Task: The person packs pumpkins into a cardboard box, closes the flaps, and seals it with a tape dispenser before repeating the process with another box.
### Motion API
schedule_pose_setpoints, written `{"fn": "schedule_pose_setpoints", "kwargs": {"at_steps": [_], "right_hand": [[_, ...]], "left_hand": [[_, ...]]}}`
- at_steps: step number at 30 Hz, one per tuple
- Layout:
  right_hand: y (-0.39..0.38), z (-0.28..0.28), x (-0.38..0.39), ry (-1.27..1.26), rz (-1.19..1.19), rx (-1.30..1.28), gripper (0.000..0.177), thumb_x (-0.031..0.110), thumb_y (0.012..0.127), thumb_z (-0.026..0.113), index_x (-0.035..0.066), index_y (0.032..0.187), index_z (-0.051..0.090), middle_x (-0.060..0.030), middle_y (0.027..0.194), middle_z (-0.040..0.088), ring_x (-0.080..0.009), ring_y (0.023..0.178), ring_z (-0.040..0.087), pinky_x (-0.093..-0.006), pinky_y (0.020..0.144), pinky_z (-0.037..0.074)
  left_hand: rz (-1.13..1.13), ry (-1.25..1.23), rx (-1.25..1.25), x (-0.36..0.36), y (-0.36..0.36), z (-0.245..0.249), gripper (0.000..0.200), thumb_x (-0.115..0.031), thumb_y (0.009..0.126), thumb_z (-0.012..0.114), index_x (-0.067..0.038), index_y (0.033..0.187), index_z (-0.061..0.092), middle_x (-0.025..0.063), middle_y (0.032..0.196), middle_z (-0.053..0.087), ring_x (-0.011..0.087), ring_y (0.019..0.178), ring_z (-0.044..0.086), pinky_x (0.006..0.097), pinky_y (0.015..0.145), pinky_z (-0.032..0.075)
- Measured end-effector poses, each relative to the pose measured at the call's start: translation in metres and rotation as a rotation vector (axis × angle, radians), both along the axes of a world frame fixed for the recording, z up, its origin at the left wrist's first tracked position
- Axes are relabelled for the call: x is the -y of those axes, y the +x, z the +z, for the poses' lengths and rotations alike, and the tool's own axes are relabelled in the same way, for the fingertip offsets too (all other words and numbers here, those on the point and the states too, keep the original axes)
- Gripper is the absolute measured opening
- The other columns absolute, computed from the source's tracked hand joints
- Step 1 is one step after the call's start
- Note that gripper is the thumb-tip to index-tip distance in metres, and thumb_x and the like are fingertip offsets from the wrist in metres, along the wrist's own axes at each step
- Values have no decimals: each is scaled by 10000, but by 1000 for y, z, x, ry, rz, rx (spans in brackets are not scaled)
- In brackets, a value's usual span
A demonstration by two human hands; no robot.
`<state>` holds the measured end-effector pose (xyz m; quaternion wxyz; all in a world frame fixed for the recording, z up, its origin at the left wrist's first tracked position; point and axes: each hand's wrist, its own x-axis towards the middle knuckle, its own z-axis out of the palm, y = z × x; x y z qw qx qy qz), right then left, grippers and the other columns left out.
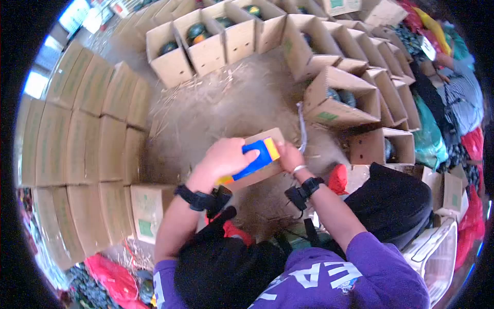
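My left hand [224, 158] is wrapped round a blue and yellow tool [256, 159], which looks like a tape dispenser. The tool lies slanted against a piece of brown cardboard [262, 138] in front of my knees. My right hand [289, 156] is at the right end of the tool, with its fingers closed at the cardboard's right edge. Exactly what those fingers pinch is too small to tell.
Stacked closed cartons [85, 134] form a wall on the left. Open cartons holding dark green round fruit [197, 34] stand ahead and to the right. A white crate [432, 257] is at the lower right. Another person [460, 98] sits at the far right. Straw lies on the floor.
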<state>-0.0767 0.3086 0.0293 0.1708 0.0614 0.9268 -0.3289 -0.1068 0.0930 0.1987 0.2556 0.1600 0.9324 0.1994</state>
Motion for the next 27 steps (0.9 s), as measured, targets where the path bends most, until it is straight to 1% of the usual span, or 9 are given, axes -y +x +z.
{"fn": "schedule_pose_setpoints", "kwargs": {"at_steps": [3, 5, 8, 11, 12, 17, 21, 24, 27], "right_hand": [[-10, 24, 7, 90, -57, 93, 581, 419, 929, 196, -32, 969, 561, -289, 972, 555, -411, 934, 530, -472, 814, 416], [-10, 11, 5, 104, -44, 7, 567, 433, 918, 252, -25, 944, 585, -255, 919, 589, -407, 875, 565, -459, 781, 435], [-6, 1, -2, -347, 14, -194, 589, 482, 909, 277, -9, 1110, 532, -193, 1049, 590, -321, 984, 563, -404, 832, 443], [-7, 18, -3, -1010, -314, 499, 630, 525, 895, 301, 24, 1260, 414, -127, 1192, 521, -244, 1090, 507, -358, 900, 421], [-4, -9, -16, -1088, -304, 447, 636, 543, 888, 310, 54, 1289, 377, -111, 1229, 487, -225, 1111, 488, -353, 911, 422], [-13, -48, -24, -1177, -466, 533, 557, 510, 881, 329, 75, 1194, 483, -95, 1128, 551, -226, 998, 556, -372, 828, 462], [-4, -49, -13, -1153, -478, 575, 474, 447, 860, 367, 79, 1116, 524, -95, 1015, 571, -236, 926, 572, -382, 787, 465], [-8, -34, -19, -1067, -405, 631, 413, 399, 845, 396, 82, 1057, 554, -95, 931, 585, -243, 873, 585, -390, 757, 468], [-10, -2, -39, -775, -230, 751, 354, 351, 829, 424, 85, 999, 585, -95, 846, 600, -251, 819, 597, -397, 727, 470]], "left_hand": [[18, 148, 158, 72, 9, 0, 544, -514, 741, 540, -2, 909, 616, 216, 867, 613, 361, 807, 597, 411, 718, 465], [115, -159, 289, 109, 13, 20, 550, -527, 726, 548, -7, 882, 636, 219, 854, 614, 355, 797, 600, 406, 716, 466], [313, -26, 248, 172, 36, -78, 603, -573, 676, 594, 3, 842, 649, 203, 773, 625, 309, 734, 616, 363, 677, 474], [480, 225, 398, 197, 49, -126, 605, -566, 651, 637, 2, 859, 654, 166, 755, 635, 247, 715, 619, 343, 677, 474], [514, 317, 430, 200, 54, -140, 604, -562, 643, 650, 0, 864, 656, 155, 750, 637, 230, 711, 618, 339, 678, 473], [544, 299, 355, 219, 64, -201, 588, -537, 627, 678, -10, 887, 662, 133, 768, 648, 215, 717, 619, 330, 664, 473], [490, 221, 416, 201, 43, -166, 603, -545, 614, 688, -5, 879, 662, 121, 777, 653, 202, 718, 617, 329, 648, 472], [459, 291, 585, 201, 24, -177, 600, -556, 633, 678, -10, 883, 665, 98, 812, 657, 187, 708, 613, 322, 624, 467], [759, 607, 893, 189, 12, -191, 558, -545, 686, 650, -33, 905, 660, 72, 861, 655, 169, 702, 607, 304, 622, 472]]}}
